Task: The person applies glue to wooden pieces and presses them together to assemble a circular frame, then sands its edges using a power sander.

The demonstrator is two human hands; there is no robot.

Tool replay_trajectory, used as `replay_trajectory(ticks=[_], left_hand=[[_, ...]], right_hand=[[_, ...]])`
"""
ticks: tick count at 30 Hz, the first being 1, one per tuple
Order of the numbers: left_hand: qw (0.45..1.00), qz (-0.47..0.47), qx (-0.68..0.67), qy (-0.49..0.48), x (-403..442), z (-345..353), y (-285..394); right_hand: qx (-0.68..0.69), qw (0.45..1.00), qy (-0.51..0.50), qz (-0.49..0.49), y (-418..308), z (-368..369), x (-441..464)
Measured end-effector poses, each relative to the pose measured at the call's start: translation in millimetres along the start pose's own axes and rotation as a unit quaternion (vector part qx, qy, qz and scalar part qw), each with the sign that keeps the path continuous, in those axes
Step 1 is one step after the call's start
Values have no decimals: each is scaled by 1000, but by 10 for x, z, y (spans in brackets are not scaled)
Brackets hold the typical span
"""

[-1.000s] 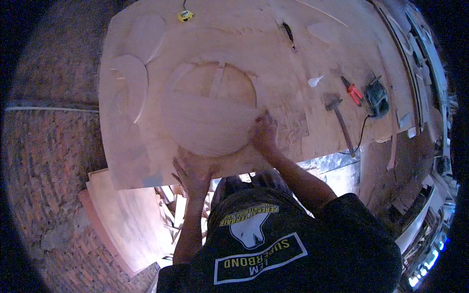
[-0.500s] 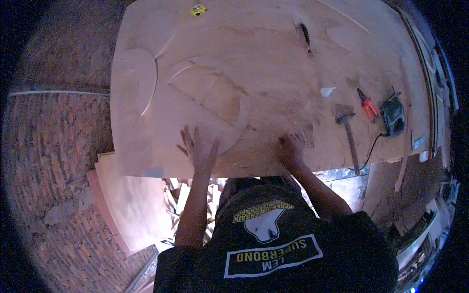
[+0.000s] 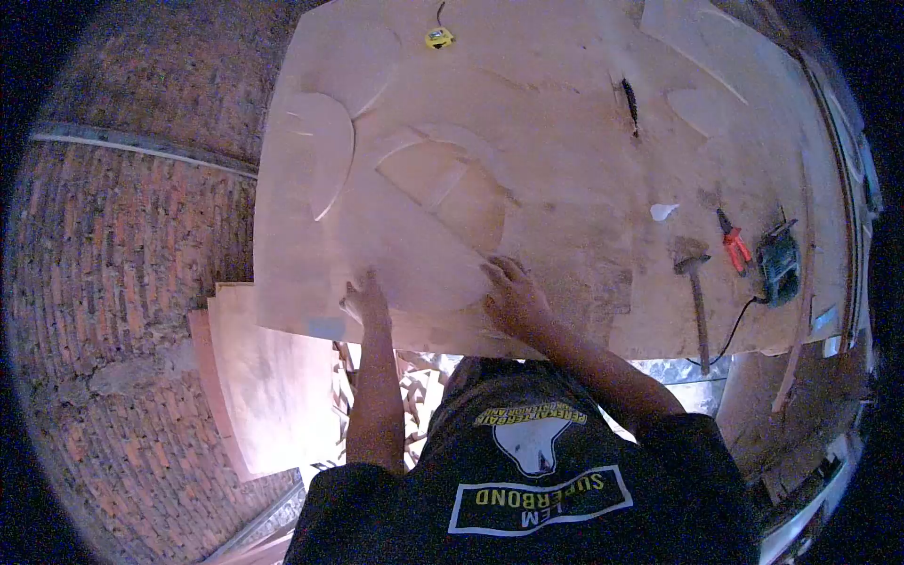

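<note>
A round, thin wooden panel (image 3: 414, 264) lies on the large wooden sheet in front of me, with a cut-out in its upper part that is split by a narrow bar. My left hand (image 3: 367, 303) is at the panel's lower left rim, its fingers bent around the edge. Against the lower right rim, my right hand (image 3: 516, 297) has its fingers curled on the edge. Both hands' undersides are hidden.
A curved wooden piece (image 3: 330, 155) lies to the left, a yellow tape measure (image 3: 439, 38) at the far side. On the right are a hammer (image 3: 697, 306), red-handled pliers (image 3: 734, 245) and a corded dark green power tool (image 3: 779, 268). A brick wall (image 3: 122, 282) stands left.
My left hand has drawn back from lying spread on the panel to its rim. My right hand has moved left onto the panel's edge. The view has shifted slightly.
</note>
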State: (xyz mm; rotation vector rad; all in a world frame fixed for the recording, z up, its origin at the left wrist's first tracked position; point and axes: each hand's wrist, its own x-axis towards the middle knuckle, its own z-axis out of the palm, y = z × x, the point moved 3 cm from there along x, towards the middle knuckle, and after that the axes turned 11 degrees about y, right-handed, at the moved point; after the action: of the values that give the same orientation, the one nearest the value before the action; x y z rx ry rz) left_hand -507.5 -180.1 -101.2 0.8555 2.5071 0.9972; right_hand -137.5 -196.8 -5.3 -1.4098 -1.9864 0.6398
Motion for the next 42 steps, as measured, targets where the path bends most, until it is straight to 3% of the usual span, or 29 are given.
replay_trajectory(ticks=[2,4,8,12,14,16,17,19,20,22,25,27,29,31,35,38,40,42], left_hand=[[996,-47,-46,-56,-147,7,-130],[986,-66,-116,-98,-220,55,-142],[981,-135,-135,-32,-374,58,29],[933,-207,-282,-81,-265,100,-115],[968,-132,-139,-164,-109,61,-203],[959,-155,-147,-188,-122,-55,-132],[933,-220,-226,-170,-259,-326,135],[909,-233,-304,-163,-383,-527,201],[918,-178,-307,-176,-347,-607,129],[825,-277,-422,-254,-181,-718,189],[803,-253,-468,-269,-288,-948,699],[852,-150,-427,-264,-276,-1038,775],[833,-181,-456,-255,-277,-1090,928],[809,-199,-491,-254,-283,-1123,1104],[822,-185,-483,-237,-226,-1266,1414],[826,-176,-490,-218,-233,-1430,1617],[848,-153,-472,-186,-119,-1422,1669],[837,-105,-501,-195,-116,-1415,1796]], right_hand=[[-21,998,-30,59,-204,148,343],[-96,995,-30,27,-155,447,571],[-155,986,-62,25,-37,933,787],[-160,984,-80,5,-211,907,762],[-173,983,-62,-23,-176,988,698],[-159,986,-42,11,-25,1149,593],[-153,987,-32,28,21,1180,547],[-118,988,-15,96,-147,907,509],[-101,986,-4,130,-269,737,513],[-24,981,-1,195,-394,559,460],[82,966,28,243,-617,350,407],[127,955,37,267,-739,284,383],[151,943,31,296,-800,229,368],[116,957,29,265,-876,188,387],[161,955,95,232,-912,-218,200],[203,921,101,317,-455,-498,-195],[166,899,180,363,44,-723,-543],[95,867,253,418,457,-1031,-875]])
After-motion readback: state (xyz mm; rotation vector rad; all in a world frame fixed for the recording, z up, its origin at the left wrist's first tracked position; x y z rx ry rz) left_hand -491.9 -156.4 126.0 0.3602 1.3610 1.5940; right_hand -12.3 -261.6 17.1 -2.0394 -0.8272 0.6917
